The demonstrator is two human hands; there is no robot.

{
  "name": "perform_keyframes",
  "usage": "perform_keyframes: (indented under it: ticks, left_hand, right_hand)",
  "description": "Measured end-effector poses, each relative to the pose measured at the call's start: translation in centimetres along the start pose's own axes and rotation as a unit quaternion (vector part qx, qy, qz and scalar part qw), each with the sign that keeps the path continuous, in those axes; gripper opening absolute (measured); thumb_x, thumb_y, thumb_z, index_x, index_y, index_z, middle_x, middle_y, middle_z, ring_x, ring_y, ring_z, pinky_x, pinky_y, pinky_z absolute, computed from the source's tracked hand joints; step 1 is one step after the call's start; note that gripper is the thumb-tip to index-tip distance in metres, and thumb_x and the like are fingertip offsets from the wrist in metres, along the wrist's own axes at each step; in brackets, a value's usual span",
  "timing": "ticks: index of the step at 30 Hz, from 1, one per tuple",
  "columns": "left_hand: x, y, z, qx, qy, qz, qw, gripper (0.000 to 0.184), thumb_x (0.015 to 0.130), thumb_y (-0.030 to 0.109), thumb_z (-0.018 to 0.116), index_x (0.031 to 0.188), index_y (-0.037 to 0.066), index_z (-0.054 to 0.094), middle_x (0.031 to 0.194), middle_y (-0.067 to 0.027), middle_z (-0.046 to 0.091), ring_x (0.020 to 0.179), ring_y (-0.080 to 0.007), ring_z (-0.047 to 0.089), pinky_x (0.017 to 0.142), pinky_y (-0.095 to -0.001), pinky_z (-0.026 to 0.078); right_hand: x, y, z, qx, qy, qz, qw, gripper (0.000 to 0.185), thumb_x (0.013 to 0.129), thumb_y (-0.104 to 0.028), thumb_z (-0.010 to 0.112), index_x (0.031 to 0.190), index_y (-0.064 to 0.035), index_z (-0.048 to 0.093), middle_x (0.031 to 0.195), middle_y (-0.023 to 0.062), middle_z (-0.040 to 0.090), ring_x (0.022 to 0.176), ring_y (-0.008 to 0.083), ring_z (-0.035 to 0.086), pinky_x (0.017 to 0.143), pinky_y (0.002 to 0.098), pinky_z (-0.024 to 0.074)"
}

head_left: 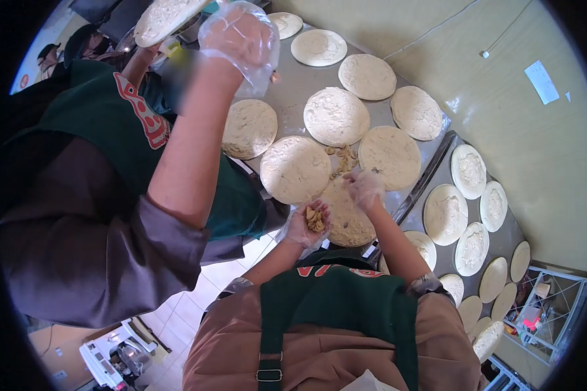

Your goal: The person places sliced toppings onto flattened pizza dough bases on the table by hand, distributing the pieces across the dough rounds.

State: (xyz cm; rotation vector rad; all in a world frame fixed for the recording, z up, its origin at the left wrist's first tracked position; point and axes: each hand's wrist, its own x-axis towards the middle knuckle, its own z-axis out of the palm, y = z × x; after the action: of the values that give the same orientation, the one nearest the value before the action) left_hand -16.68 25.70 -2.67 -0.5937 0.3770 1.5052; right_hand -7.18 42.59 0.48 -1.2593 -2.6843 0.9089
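Observation:
My left hand (304,224), in a clear plastic glove, is cupped palm up around a heap of brownish mushroom slices (316,220). It is beside the left edge of a round pizza base (347,218) topped with a pale, lumpy layer. Over the upper part of that base is my right hand (365,187), gloved too, its fingers bunched and pointing down. What those fingers hold, if anything, is too small to make out. Loose mushroom slices (343,160) lie on the metal table just beyond, between neighbouring bases.
More topped bases (336,116) cover the metal table (285,89), and others (445,214) stand on a second table at right. To my left, a co-worker's gloved hand (240,40) reaches across near a raised base (168,19). A wall (476,58) borders the far side.

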Motion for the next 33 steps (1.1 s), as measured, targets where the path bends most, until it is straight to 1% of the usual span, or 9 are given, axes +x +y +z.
perform_keyframes:
  ticks: [3, 5, 6, 7, 10, 16, 20, 22, 33]
  left_hand:
    - [1.3, -0.9, -0.8, 0.069, -0.008, -0.038, 0.997, 0.027, 0.082, 0.033, 0.039, 0.089, 0.011, 0.053, 0.089, -0.0062, 0.056, 0.077, -0.0187, 0.055, 0.066, -0.0329, 0.046]
    - [2.1, -2.2, -1.0, 0.169, 0.043, -0.053, 0.983, 0.029, 0.083, 0.035, 0.037, 0.087, 0.011, 0.054, 0.083, -0.0048, 0.055, 0.070, -0.0148, 0.055, 0.060, -0.0294, 0.046]
    - [1.9, -1.7, -1.3, 0.105, -0.128, -0.148, 0.975, 0.033, 0.083, 0.038, 0.036, 0.090, 0.011, 0.054, 0.084, -0.0049, 0.056, 0.072, -0.0136, 0.056, 0.059, -0.0273, 0.046]
    - [1.4, -2.4, -0.1, 0.107, -0.129, -0.152, 0.974, 0.033, 0.083, 0.038, 0.036, 0.090, 0.011, 0.054, 0.084, -0.0049, 0.056, 0.072, -0.0136, 0.056, 0.059, -0.0273, 0.046]
    - [1.7, -4.9, 1.2, 0.200, 0.103, -0.092, 0.970, 0.027, 0.082, 0.030, 0.036, 0.101, 0.018, 0.052, 0.075, 0.0037, 0.058, 0.057, -0.0086, 0.054, 0.042, -0.0219, 0.038]
    - [0.1, -6.9, 2.0, 0.290, 0.067, -0.142, 0.944, 0.036, 0.084, 0.042, 0.031, 0.104, 0.018, 0.050, 0.076, 0.0033, 0.057, 0.052, -0.0073, 0.049, 0.038, -0.0190, 0.033]
    - [0.6, -7.5, 0.9, 0.290, 0.031, -0.140, 0.946, 0.041, 0.084, 0.046, 0.029, 0.105, 0.017, 0.048, 0.075, 0.0028, 0.056, 0.053, -0.0076, 0.049, 0.037, -0.0180, 0.033]
    - [0.8, -7.2, -0.2, 0.228, -0.133, -0.208, 0.942, 0.042, 0.083, 0.044, 0.034, 0.109, 0.012, 0.044, 0.089, -0.0012, 0.055, 0.068, -0.0094, 0.054, 0.042, -0.0211, 0.042]
    - [-0.3, -9.1, 0.7, 0.173, -0.097, -0.135, 0.971, 0.032, 0.083, 0.033, 0.042, 0.100, 0.006, 0.047, 0.078, -0.0007, 0.052, 0.060, -0.0102, 0.050, 0.042, -0.0154, 0.041]
  right_hand:
    - [-3.6, -2.2, -0.1, 0.079, 0.001, -0.210, 0.975, 0.022, 0.069, -0.021, 0.053, 0.088, -0.0115, 0.058, 0.077, 0.0106, 0.058, 0.070, 0.0242, 0.057, 0.059, 0.0357, 0.0435]
    - [-5.0, -2.6, 0.2, 0.006, -0.063, -0.210, 0.976, 0.024, 0.069, -0.019, 0.053, 0.091, -0.0121, 0.056, 0.079, 0.0110, 0.058, 0.071, 0.0254, 0.056, 0.059, 0.0365, 0.0435]
    - [-5.7, -2.7, 0.3, -0.065, -0.130, -0.209, 0.967, 0.027, 0.068, -0.018, 0.052, 0.094, -0.0126, 0.055, 0.080, 0.0113, 0.057, 0.072, 0.0265, 0.056, 0.060, 0.0373, 0.0436]
    - [-6.4, -2.9, 0.2, -0.065, -0.127, -0.206, 0.968, 0.027, 0.068, -0.018, 0.052, 0.094, -0.0126, 0.055, 0.080, 0.0113, 0.057, 0.072, 0.0265, 0.056, 0.060, 0.0373, 0.0436]
    - [-8.5, -3.0, -1.0, -0.134, -0.172, -0.128, 0.967, 0.025, 0.066, -0.015, 0.052, 0.091, -0.0117, 0.055, 0.082, 0.0133, 0.056, 0.075, 0.0289, 0.055, 0.062, 0.0386, 0.0434]
    - [-11.0, -0.8, -1.0, -0.106, -0.109, -0.164, 0.975, 0.016, 0.067, -0.016, 0.049, 0.073, -0.0058, 0.059, 0.070, 0.0161, 0.058, 0.066, 0.0297, 0.057, 0.059, 0.0388, 0.0438]
    - [-12.0, -0.3, -2.2, 0.015, -0.072, -0.067, 0.995, 0.016, 0.070, -0.015, 0.051, 0.082, -0.0082, 0.059, 0.067, 0.0106, 0.058, 0.061, 0.0247, 0.057, 0.057, 0.0334, 0.0447]
    - [-12.5, 0.2, -2.5, 0.080, -0.091, -0.010, 0.993, 0.016, 0.071, -0.015, 0.051, 0.083, -0.0080, 0.060, 0.066, 0.0108, 0.059, 0.059, 0.0226, 0.058, 0.056, 0.0310, 0.0451]
    - [-13.5, 3.5, -1.3, 0.534, -0.080, 0.048, 0.841, 0.018, 0.075, -0.009, 0.055, 0.091, -0.0002, 0.056, 0.078, 0.0044, 0.057, 0.068, 0.0079, 0.052, 0.062, 0.0198, 0.0432]
